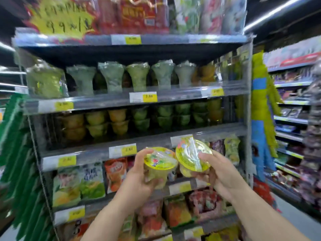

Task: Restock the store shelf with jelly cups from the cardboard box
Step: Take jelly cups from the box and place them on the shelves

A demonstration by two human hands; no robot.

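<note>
Midway through restocking, a person's left hand (139, 173) and right hand (218, 173) each grip a jelly cup (159, 166), neither shelved yet, beyond their fingertips the part-filled shelf (139, 134).

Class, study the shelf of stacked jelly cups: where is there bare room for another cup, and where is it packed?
Free: the gap at the left end of the shelf, between the left upright and the orange stack. Packed: from that stack rightward, stacks stand side by side. The left hand holds one jelly cup, the right hand another.
</note>
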